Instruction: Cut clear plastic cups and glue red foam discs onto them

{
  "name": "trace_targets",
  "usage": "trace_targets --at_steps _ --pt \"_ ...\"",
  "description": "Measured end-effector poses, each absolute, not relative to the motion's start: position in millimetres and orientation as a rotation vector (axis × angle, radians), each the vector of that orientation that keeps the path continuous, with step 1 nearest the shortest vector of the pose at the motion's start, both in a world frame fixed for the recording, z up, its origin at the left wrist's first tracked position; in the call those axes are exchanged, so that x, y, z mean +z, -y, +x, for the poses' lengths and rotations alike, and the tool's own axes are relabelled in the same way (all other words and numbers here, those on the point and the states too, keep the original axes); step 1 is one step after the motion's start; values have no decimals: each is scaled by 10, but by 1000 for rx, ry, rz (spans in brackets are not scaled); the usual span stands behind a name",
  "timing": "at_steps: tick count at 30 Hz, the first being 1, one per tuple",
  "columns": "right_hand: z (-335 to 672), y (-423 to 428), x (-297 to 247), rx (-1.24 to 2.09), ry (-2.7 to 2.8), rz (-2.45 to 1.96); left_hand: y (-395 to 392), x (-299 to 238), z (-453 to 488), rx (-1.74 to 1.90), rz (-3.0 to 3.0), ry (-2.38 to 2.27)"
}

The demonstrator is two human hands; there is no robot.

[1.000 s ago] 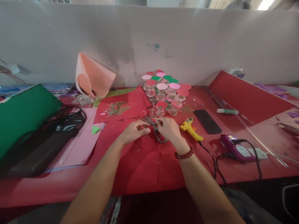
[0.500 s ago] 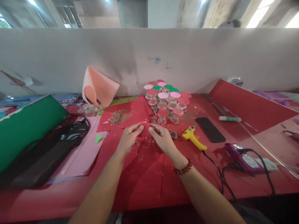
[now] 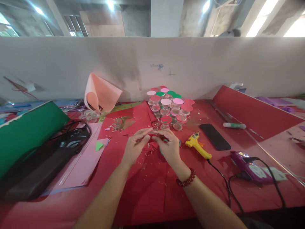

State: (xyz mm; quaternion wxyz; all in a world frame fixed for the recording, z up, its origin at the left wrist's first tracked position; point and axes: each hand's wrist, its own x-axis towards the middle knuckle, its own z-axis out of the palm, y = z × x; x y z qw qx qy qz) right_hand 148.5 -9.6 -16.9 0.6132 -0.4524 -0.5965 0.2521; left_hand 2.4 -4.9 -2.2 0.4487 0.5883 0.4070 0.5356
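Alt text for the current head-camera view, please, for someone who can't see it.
A bare left hand and bare right hand hold a thin red piece, mostly hidden, over a red-covered table. Beyond stand small clear cup-like pieces topped with round pink, red and green discs; a yellow glue gun and black smartphone lie at right.

left hand (image 3: 135, 145), right hand (image 3: 169, 145) | pinching red piece (image 3: 152, 135) | glue gun (image 3: 198, 146) nearby

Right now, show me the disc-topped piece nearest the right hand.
The front red-topped piece with a green fleck on its disc; the other disc-topped pieces stand farther from the right hand.
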Motion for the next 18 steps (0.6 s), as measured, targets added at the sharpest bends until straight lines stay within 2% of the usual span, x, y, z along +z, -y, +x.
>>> trace_targets --at_steps 8,18 --pt "1489 98 -155 536 1424 -971 60 -90 52 1294 1546 -1072" --pt "1572 -63 -313 855 1192 -1063 -3 -281 116 1111 1191 -935"
